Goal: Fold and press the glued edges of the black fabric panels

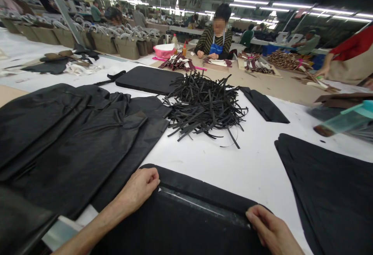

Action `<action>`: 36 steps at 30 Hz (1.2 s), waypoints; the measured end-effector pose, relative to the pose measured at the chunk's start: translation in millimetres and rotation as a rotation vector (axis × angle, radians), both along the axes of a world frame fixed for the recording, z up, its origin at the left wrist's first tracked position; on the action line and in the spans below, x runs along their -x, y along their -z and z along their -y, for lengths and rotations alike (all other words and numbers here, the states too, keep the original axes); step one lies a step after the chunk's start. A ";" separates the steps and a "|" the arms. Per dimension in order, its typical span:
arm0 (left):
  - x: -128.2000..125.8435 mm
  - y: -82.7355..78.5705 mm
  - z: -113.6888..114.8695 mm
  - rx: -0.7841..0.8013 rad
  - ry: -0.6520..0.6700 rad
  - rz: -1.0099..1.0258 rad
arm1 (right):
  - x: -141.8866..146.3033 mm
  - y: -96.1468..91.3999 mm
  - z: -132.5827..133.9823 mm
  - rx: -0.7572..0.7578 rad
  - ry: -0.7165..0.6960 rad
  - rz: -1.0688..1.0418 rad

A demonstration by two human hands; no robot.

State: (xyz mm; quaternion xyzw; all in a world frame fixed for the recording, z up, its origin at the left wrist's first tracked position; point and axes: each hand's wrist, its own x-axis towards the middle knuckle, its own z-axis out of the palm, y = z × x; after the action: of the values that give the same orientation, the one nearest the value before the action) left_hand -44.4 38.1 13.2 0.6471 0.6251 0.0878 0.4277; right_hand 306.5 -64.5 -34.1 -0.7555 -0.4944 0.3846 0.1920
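Nearest, on the white table (215,162): one black panel (186,228) with a shiny strip (201,205), pinched near its far corners by my left hand (144,185) and right hand (269,226), fingers closed. Best handled: even tension, strip straight, black cuttings (206,105) beyond kept off.

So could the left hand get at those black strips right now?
Probably yes: the strips lie ahead of the left hand, with white table showing between, though it would likely have to let go of the panel first.
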 end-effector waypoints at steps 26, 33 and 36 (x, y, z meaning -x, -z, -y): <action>1.8 5.6 -1.5 -0.008 0.006 -0.007 | 2.9 -9.8 -0.8 0.041 0.015 0.075; 2.4 6.7 -2.9 -0.048 0.054 -0.093 | 0.6 -5.5 -0.3 0.036 0.005 0.076; 3.6 9.1 -2.8 -0.071 0.103 -0.149 | 1.5 -5.2 -0.5 0.017 0.027 0.080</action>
State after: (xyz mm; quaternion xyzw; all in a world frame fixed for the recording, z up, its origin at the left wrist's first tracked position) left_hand -48.0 40.9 4.1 0.6980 0.6173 0.0395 0.3608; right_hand 305.1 -64.0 -28.8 -0.7785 -0.4882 0.3557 0.1709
